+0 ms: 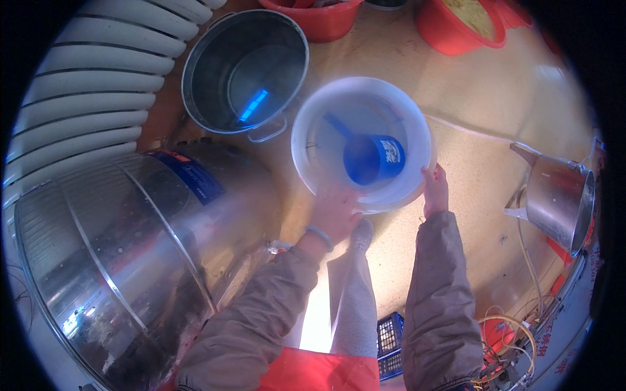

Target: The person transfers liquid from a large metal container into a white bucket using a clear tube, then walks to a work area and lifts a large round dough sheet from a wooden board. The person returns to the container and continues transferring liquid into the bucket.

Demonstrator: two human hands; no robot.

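Observation:
A whitish, translucent plastic bucket (417, 133) is in front of me, its round mouth facing up toward me. Inside it lies a blue measuring jug (368, 159) with a handle, printed with a pale mark on its side. My left hand (334, 214), slightly blurred and with a band at the wrist, grips the bucket's near left rim. On the near right side, my right hand (436, 190) is closed over the rim, thumb toward the inside. Parts of the left hand's fingers are hard to make out against the pale plastic.
A large metal pot (189, 85) stands at far left, beside a white radiator (98, 85). A big steel drum (130, 241) fills the left side. Red basins (443, 32) stand at the back. To the right are a steel pot (554, 195), a hose and cables; a dark crate (390, 342) is near my feet.

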